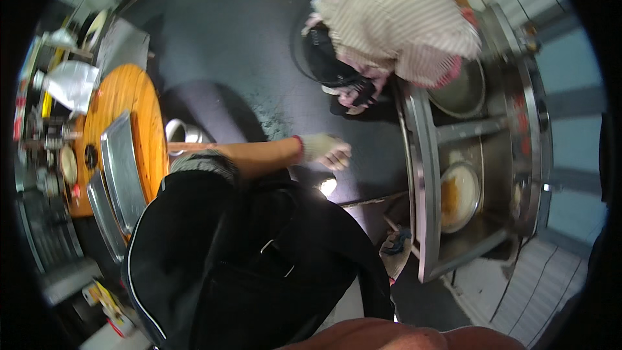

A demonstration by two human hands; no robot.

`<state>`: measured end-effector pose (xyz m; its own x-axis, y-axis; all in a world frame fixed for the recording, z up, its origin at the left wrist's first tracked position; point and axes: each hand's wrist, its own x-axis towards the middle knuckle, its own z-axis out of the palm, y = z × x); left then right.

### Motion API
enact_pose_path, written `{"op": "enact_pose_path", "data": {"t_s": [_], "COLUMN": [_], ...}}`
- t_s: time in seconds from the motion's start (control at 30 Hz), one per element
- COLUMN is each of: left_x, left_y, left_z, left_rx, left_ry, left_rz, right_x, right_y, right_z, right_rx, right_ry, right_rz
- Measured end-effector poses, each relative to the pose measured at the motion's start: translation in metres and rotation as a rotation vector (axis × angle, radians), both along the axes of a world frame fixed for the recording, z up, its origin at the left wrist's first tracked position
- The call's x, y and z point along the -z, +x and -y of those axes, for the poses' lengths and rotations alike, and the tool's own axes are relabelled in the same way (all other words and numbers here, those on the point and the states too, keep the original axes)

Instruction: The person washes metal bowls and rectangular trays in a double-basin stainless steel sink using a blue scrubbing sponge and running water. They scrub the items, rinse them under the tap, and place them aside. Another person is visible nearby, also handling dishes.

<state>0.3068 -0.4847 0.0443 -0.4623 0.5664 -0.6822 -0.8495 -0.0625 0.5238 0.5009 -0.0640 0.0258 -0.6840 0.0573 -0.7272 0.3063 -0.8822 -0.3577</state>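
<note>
My left arm reaches out over the dark floor [228,43]. My left hand [325,150], in a pale knit glove with a red cuff, has its fingers curled. Nothing is clearly visible in it. Low beside the front of the steel sink [427,180] is my right hand [396,253], in a pale glove with blue-grey patches. A short brown rod-like end [390,222] shows at its fingers, but whether they grip it cannot be made out. Black clothing [267,238] covers my body and hides much of the floor below.
A person in a striped top [388,19] bends at the sink's far end, near a large round basin [461,90]. A white bowl with yellowish contents [459,197] sits in the nearer compartment. Metal trays [121,175] lie on a round wooden table [146,121] at left.
</note>
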Motion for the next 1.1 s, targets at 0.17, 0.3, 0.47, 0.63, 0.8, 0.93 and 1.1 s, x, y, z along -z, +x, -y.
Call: {"op": "enact_pose_path", "data": {"t_s": [0.17, 0.3, 0.47, 0.63, 0.8, 0.93, 1.1], "left_x": [0.009, -0.037, -0.015, 0.009, 0.016, 0.009, -0.02], "left_y": [0.086, 0.124, 0.17, 0.175, 0.13, 0.098, 0.072], "left_z": [0.214, 0.331, 0.447, 0.516, 0.569, 0.605, 0.637], "left_rx": [-0.564, -1.201, -1.376, -1.49, -1.452, -1.461, -1.662], "left_ry": [-0.171, -0.202, -0.154, 0.009, 0.064, 0.043, -0.069], "left_rz": [-0.245, 0.058, -0.073, -0.067, -0.059, -0.093, 0.04], "right_x": [-0.004, -0.003, -0.041, -0.053, -0.074, -0.05, -0.018], "right_y": [-0.092, -0.175, -0.247, -0.296, -0.341, -0.411, -0.524], "right_z": [0.093, 0.229, 0.456, 0.638, 0.725, 0.762, 0.796], "right_rx": [-0.411, -0.813, -1.074, -1.423, -1.489, -1.387, -1.107], "right_ry": [-0.072, -0.094, -0.141, -0.195, -0.116, -0.136, -0.247], "right_rz": [0.005, -0.121, -0.103, -0.344, -0.5, -0.397, -0.308]}}
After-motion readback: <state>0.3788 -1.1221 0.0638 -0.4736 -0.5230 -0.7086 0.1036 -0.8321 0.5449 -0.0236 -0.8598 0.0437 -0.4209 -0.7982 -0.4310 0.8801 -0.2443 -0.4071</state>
